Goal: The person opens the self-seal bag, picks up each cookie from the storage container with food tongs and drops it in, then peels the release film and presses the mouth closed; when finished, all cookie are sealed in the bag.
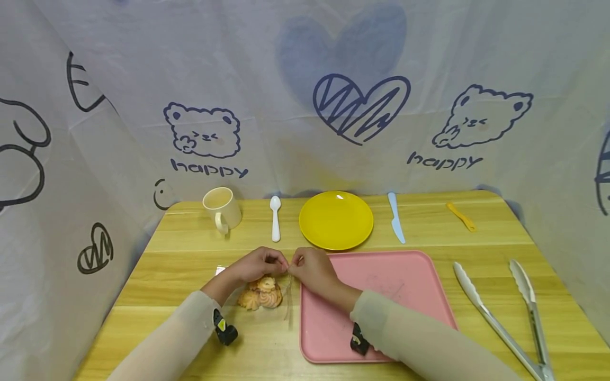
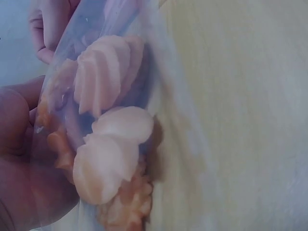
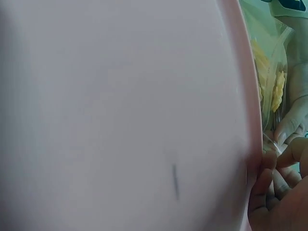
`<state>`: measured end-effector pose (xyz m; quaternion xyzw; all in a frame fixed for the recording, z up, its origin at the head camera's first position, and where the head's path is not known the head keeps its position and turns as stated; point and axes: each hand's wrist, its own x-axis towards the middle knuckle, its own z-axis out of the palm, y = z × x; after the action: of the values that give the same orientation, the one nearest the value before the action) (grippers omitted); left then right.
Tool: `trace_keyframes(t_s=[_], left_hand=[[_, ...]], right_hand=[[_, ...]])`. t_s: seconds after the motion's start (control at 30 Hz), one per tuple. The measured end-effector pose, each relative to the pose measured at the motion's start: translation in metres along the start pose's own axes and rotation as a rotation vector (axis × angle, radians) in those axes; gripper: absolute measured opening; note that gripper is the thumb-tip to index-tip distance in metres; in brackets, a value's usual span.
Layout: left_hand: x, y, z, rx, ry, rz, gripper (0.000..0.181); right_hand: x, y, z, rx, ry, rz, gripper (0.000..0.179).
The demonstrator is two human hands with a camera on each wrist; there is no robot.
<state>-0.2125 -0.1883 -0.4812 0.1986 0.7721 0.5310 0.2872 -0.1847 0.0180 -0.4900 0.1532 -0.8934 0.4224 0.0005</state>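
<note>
Piped, ridged cookies (image 1: 270,297) lie inside a clear plastic bag (image 1: 288,307) left of the pink tray. My left hand (image 1: 257,266) pinches the bag at its edge, thumb against fingers. Right beside it, my right hand (image 1: 313,270) pinches the same edge, its fingertips close to the left ones. Through the film in the left wrist view, pale and orange cookies (image 2: 103,77) show near the left palm (image 2: 19,159). In the right wrist view both hands meet at one end of the bag (image 3: 269,36), beside the tray's rim.
The pink tray (image 1: 329,338) lies under my right forearm. Metal tongs (image 1: 495,325) rest at the right. Along the back stand a cream mug (image 1: 227,209), a white spoon (image 1: 275,219), a yellow plate (image 1: 336,221), a blue knife (image 1: 395,218) and a small orange utensil (image 1: 460,217).
</note>
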Motion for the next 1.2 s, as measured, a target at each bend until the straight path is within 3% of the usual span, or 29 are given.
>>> trace_keyframes(t_s=[0.37,0.87,1.2], left_hand=[[0.000,-0.002,0.000,0.002,0.000,0.002,0.015],[0.002,-0.002,-0.001,0.022,-0.003,0.018,0.015],[0.000,-0.003,-0.001,0.003,-0.016,0.002,0.018]], right_hand=[[-0.004,-0.003,-0.003,0.025,-0.045,-0.006,0.011],[-0.001,-0.008,0.000,-0.075,-0.024,0.065,0.022],[-0.001,0.005,-0.007,0.129,-0.020,0.057,0.004]])
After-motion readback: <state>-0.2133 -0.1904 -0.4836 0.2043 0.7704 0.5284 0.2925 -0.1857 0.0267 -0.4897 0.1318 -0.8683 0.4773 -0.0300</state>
